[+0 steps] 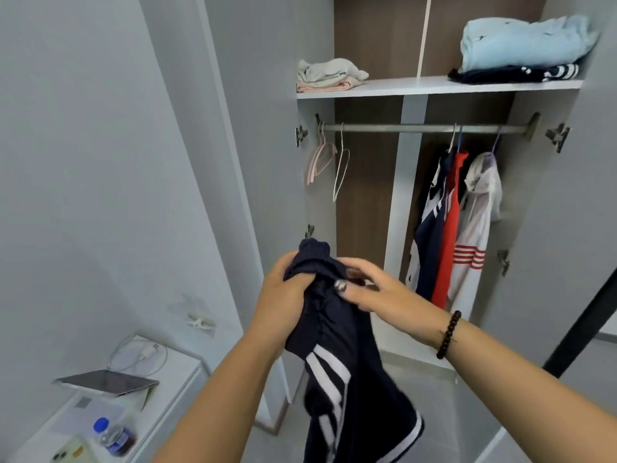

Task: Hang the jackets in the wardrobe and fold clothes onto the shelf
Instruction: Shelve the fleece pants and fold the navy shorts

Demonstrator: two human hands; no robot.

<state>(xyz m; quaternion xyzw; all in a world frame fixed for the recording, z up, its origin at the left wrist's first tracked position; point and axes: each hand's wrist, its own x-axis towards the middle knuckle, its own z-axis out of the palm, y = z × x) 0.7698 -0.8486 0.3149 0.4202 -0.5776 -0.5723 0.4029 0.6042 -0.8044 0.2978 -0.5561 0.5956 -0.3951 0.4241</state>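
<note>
A dark navy garment with white stripes (347,372) hangs in front of me, bunched at its waistband. My left hand (283,292) grips the bunched top, and my right hand (374,289) holds the same waistband from the right, thumb on the fabric. Behind it stands the open wardrobe, with its shelf (434,86) above and its rail (417,128) below. Jackets (457,228) in navy, red and white hang on the rail's right end. Two bare hangers (329,162) hang at its left. Folded clothes lie on the shelf: a pale pile (327,75) on the left, a light blue stack (521,45) on the right.
A white side table (180,369) at lower left carries a tablet (107,382), a cable, a water bottle (113,436) and a phone. The wardrobe's left door (233,162) stands open beside me. A black bar (584,322) slants at the right edge.
</note>
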